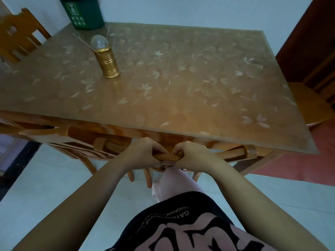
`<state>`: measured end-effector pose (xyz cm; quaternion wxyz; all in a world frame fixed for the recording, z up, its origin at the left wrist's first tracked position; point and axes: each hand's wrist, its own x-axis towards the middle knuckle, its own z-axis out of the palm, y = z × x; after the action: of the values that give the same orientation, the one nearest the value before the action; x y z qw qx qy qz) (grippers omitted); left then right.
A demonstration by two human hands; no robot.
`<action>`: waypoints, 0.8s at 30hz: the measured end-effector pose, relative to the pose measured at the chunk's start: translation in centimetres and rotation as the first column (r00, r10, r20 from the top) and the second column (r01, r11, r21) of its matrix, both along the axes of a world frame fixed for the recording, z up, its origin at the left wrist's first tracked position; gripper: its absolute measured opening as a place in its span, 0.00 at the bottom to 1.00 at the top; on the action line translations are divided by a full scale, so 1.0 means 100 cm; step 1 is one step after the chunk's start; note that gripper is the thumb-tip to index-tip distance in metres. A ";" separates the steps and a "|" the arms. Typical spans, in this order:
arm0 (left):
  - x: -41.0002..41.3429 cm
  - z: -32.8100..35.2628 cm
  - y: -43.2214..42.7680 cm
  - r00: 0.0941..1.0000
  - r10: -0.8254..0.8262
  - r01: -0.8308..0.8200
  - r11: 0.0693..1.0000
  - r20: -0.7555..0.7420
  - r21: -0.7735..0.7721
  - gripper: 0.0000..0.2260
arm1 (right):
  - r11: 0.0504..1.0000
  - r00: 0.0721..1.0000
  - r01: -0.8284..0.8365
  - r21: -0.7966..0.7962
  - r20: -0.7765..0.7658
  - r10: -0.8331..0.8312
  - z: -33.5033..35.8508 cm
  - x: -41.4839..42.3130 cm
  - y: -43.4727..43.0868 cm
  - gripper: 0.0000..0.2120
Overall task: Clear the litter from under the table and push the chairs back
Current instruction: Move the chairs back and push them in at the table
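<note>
Both the left hand [143, 153] and the right hand [192, 154] have their fingers curled tight round the wooden chair's top rail [167, 157], thumbs nearly meeting. The chair back is at the table's [181, 113] near edge, with a second chair [45, 131] just beside it. A gold lantern [108, 60] stands on the tabletop.

The left grip [143, 153] and the right grip [192, 154] clasp the chair top rail [167, 157] beside the counter [181, 87] edge.

The person's black shirt [181, 214] carries pale lettering, seen upside down from above, of which "GATION" reads clearly and a smaller line beside it seems to read "IANSKNEM". The green bin [83, 13] bears a white label with symbols, too blurred to read.
</note>
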<state>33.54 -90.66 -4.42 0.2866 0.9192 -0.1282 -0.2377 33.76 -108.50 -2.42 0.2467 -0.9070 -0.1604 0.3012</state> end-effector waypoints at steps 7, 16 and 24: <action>0.023 0.000 0.012 0.998 -0.003 0.000 0.999 0.059 0.054 0.11 | 0.999 1.000 -0.018 0.031 -0.004 0.018 -0.001 0.022 0.010 0.13; 0.035 0.001 0.013 0.998 -0.001 -0.001 0.999 0.060 0.041 0.11 | 0.996 1.000 -0.013 0.093 -0.006 0.014 -0.004 0.035 0.006 0.12; 0.052 0.001 0.018 0.999 -0.007 0.006 1.000 0.049 0.023 0.12 | 0.983 0.996 -0.048 0.176 -0.062 0.060 -0.008 0.054 -0.006 0.16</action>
<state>38.79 -88.84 -4.30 0.2723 0.9275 -0.1353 -0.2176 39.17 -109.08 -3.20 0.3221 -0.8667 -0.2023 0.3226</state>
